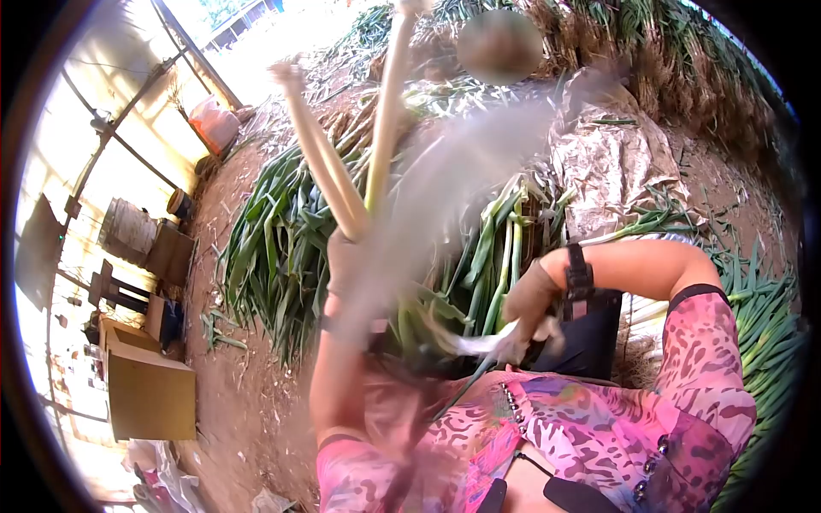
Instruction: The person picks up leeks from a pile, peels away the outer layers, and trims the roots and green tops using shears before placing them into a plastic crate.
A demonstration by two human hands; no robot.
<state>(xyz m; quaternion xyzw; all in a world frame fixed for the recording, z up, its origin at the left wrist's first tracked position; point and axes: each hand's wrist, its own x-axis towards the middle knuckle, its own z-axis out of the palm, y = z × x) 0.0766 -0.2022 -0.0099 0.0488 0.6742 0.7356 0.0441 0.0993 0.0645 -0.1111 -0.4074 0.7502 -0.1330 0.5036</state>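
I see the left hand fisted tight around a few green onion stalks, in front of the chest. Root ends point up and away, and the green leaves hang down toward the body in motion blur. The grip sits where shaft meets leaf, which I think leaves the pale shafts free. The left forearm stands near vertical, elbow low.

The right hand is curled shut on a pale strip, probably outer skin, just beside the stalks' lower part. I can't tell how the individual fingers sit. The right elbow is swung out wide, forearm level across the body, wrist strap facing up.

Behind them a pile of green onions lies on the dirt floor, with a silver sheet beyond. A cardboard box stands well apart on the left.
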